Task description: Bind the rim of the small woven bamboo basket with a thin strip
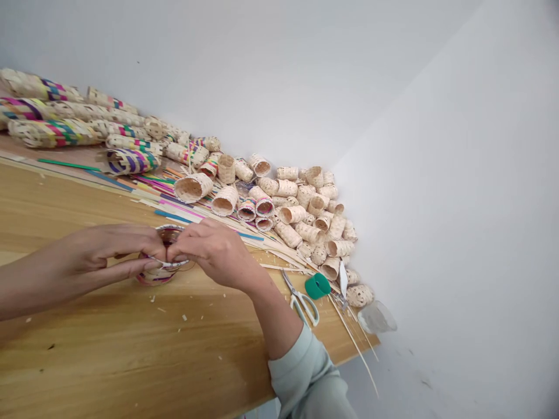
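Note:
A small woven basket [158,276] with coloured strips stands on the wooden table [109,349]. My left hand [109,253] comes in from the left and pinches the basket's near rim. My right hand [216,250] meets it from the right, fingers closed on the same rim. The fingertips of both hands touch over the basket's mouth. Most of the basket's body is hidden behind my fingers.
A heap of small woven baskets [305,215] fills the far corner by the white wall. Long stacked woven tubes [56,131] lie at the far left. Loose coloured strips [166,195] lie behind my hands. Scissors [301,299], a green cap [317,286] and a clear cup [376,317] sit near the right edge.

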